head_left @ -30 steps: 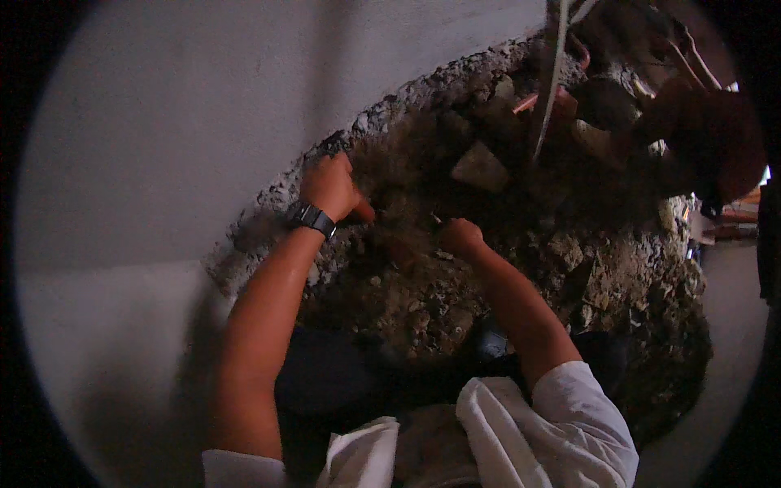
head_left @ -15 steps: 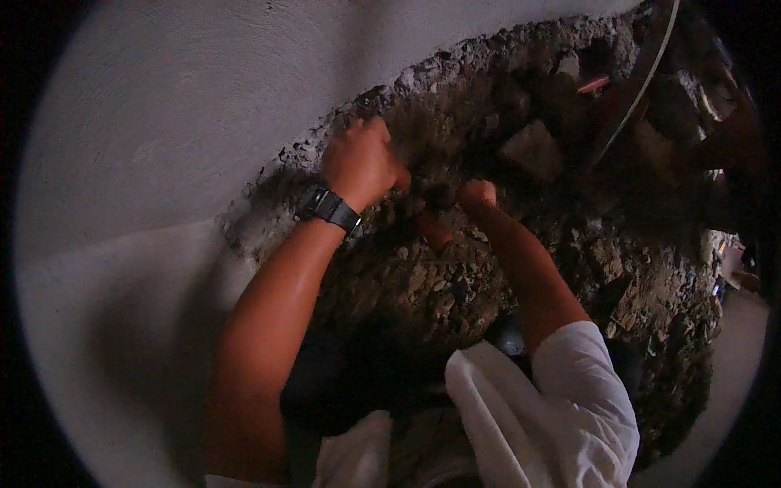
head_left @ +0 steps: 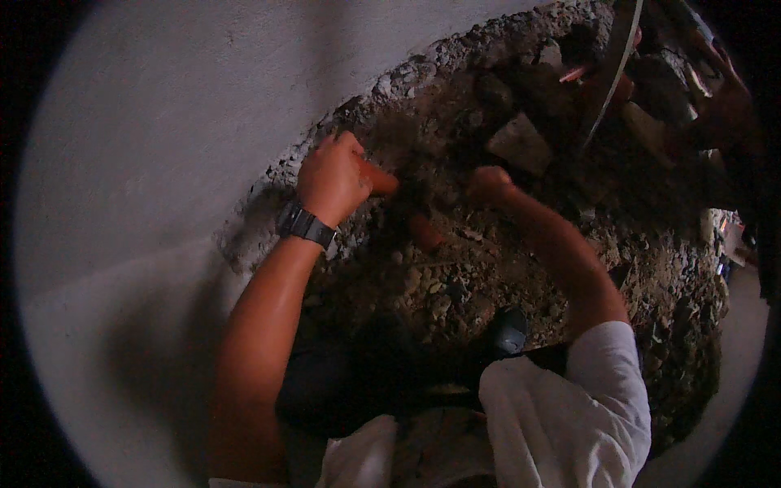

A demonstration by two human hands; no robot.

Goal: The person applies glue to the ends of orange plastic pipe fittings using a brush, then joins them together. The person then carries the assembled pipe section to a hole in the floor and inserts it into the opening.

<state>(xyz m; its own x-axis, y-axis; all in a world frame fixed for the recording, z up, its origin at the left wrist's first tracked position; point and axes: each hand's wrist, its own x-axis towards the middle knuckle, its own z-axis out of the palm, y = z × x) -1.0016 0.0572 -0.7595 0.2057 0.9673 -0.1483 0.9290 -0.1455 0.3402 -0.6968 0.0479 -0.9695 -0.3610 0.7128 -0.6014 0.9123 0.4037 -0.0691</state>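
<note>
Head view. Surface: pale plastered wall [head_left: 179, 122] w/ broken-out hole, ragged edge; rubble [head_left: 455, 276] of stones and dirt fills it; dim, reddish light. 1 larger pale stone chunk [head_left: 521, 142] upper right of hands. 1 thin metal strip [head_left: 610, 73] runs diag. above.

Grips: left hand [head_left: 333, 175], fingers curled shut, pressed into rubble at hole edge; what it holds, can't tell. 1 black wristwatch [head_left: 305, 224] on it. Right hand [head_left: 488, 183] fisted, in rubble just beside; contents hidden.

Count: 2 hands, 1 watch, 1 white sleeve [head_left: 569, 407].
</note>
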